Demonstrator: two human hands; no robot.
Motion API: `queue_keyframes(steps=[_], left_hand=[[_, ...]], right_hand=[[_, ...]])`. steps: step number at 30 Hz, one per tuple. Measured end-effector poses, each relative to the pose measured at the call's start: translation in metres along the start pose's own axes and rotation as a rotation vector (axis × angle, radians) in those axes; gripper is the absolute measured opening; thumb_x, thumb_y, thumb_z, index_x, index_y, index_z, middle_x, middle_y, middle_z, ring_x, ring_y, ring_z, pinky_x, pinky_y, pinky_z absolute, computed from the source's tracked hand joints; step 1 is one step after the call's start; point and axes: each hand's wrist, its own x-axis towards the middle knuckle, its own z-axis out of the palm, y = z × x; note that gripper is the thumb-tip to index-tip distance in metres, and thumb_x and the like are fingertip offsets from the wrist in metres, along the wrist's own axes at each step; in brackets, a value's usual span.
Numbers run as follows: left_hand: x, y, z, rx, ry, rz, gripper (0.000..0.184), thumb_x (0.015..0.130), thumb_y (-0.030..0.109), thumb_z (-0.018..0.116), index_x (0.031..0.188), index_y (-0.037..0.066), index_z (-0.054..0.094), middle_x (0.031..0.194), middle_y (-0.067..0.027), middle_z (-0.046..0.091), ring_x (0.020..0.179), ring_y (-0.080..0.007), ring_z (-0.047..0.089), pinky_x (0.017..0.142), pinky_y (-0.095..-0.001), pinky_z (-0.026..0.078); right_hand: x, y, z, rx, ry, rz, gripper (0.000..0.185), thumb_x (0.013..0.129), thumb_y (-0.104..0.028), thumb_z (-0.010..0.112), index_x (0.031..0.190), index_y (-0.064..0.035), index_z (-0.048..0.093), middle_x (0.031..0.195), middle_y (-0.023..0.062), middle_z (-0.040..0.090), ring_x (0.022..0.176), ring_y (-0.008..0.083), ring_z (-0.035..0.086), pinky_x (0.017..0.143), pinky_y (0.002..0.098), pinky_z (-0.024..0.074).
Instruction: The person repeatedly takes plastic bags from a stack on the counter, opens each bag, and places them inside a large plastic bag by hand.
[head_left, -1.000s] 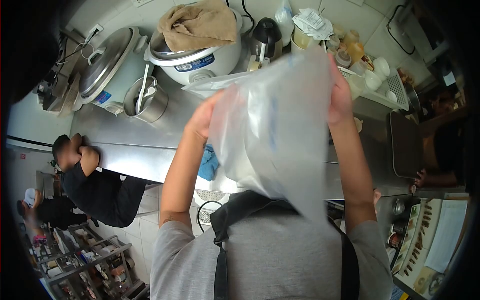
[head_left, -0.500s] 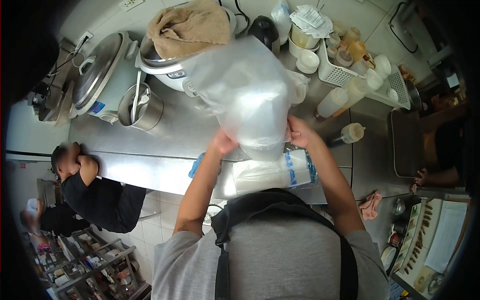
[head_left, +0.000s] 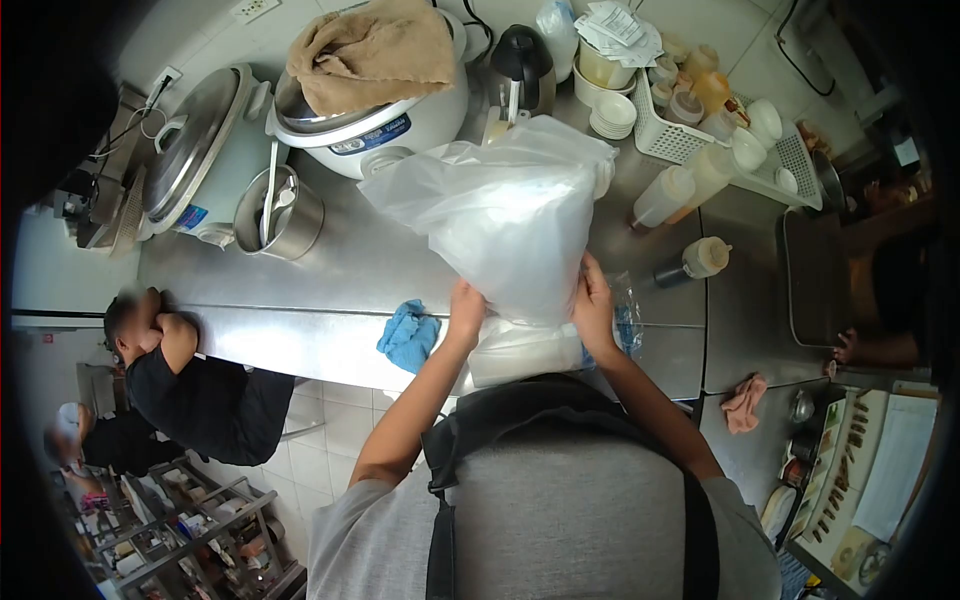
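Observation:
A large translucent plastic bag stands over the front of the steel counter, its loose top spread to the left. Something pale shows through the plastic, but I cannot make out what. My left hand is closed on the bag's lower left side, and my right hand grips its lower right side. Below it, close to my body, lies a flat pack of white plastic bags, partly covered. Left of my left hand is a crumpled blue cloth.
Behind stand a rice cooker with a brown towel and a steel pot with utensils. Sauce bottles and a white basket are on the right. A person in black is at the left.
The bag has come down and settled lower, its top now flopped left, uncovering the rice cooker's front and the black-lidded jug. My left hand has shifted right and lower; the blue cloth shows more.

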Motion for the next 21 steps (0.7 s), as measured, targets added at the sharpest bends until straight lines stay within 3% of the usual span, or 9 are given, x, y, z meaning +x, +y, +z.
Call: queue_keyframes(steps=[2,4,8,14,17,20,21], left_hand=[[0.003,-0.017,0.001,0.409,-0.014,0.261,0.020,0.084,0.013,0.051,0.096,0.003,0.064,0.085,-0.0170,0.066,0.078,-0.0285,0.064,0.076,-0.0393,0.046],[0.005,-0.019,-0.001,0.746,-0.074,0.311,0.022,0.080,0.009,0.050,0.095,0.002,0.065,0.088,-0.0170,0.065,0.084,-0.0311,0.062,0.078,-0.0389,0.046],[0.010,-0.022,-0.001,1.316,-0.163,0.461,0.028,0.073,0.006,0.051,0.098,0.003,0.065,0.091,-0.0163,0.064,0.087,-0.0335,0.059,0.080,-0.0400,0.044],[0.037,-0.024,0.004,1.296,0.061,0.703,0.030,0.072,0.006,0.053,0.099,0.003,0.065,0.092,-0.0151,0.065,0.093,-0.0329,0.058,0.086,-0.0447,0.040],[0.053,-0.032,-0.002,1.341,0.032,0.659,0.032,0.070,0.005,0.053,0.100,0.003,0.064,0.091,-0.0149,0.065,0.093,-0.0345,0.058,0.088,-0.0436,0.040],[0.045,-0.016,-0.005,1.435,-0.135,0.333,0.029,0.077,0.006,0.051,0.103,0.001,0.064,0.097,-0.0150,0.064,0.096,-0.0338,0.057,0.089,-0.0425,0.040],[0.043,-0.011,-0.009,1.276,-0.048,0.469,0.029,0.079,0.009,0.052,0.104,0.003,0.063,0.096,-0.0159,0.062,0.095,-0.0336,0.056,0.087,-0.0426,0.041]], right_hand=[[0.002,0.019,0.006,-0.199,0.009,-0.108,0.039,0.092,-0.001,0.044,0.129,-0.0097,0.050,0.092,0.0135,0.066,0.069,0.0235,0.062,0.065,0.0316,0.0490],[0.007,0.031,0.007,-0.368,-0.021,-0.136,0.040,0.091,-0.003,0.045,0.130,-0.0098,0.048,0.097,0.0190,0.065,0.078,0.0329,0.065,0.073,0.0358,0.0493],[0.014,0.039,0.012,-0.425,-0.089,-0.069,0.039,0.090,-0.007,0.047,0.129,-0.0105,0.050,0.093,0.0249,0.062,0.081,0.0389,0.063,0.072,0.0406,0.0483],[0.041,0.041,0.030,-0.633,-0.145,0.071,0.038,0.090,-0.010,0.044,0.127,-0.0141,0.050,0.089,0.0252,0.062,0.081,0.0402,0.062,0.071,0.0460,0.0474],[0.052,0.045,0.040,-0.613,-0.119,0.054,0.041,0.090,-0.011,0.045,0.129,-0.0174,0.049,0.092,0.0249,0.061,0.083,0.0397,0.061,0.071,0.0462,0.0475],[0.042,0.035,0.029,-0.646,-0.145,0.001,0.045,0.088,-0.010,0.047,0.133,-0.0198,0.046,0.099,0.0219,0.061,0.089,0.0365,0.061,0.074,0.0434,0.0480],[0.034,0.023,0.019,-0.689,-0.136,-0.072,0.047,0.088,-0.010,0.048,0.134,-0.0198,0.046,0.102,0.0203,0.061,0.091,0.0342,0.061,0.075,0.0415,0.0482]])
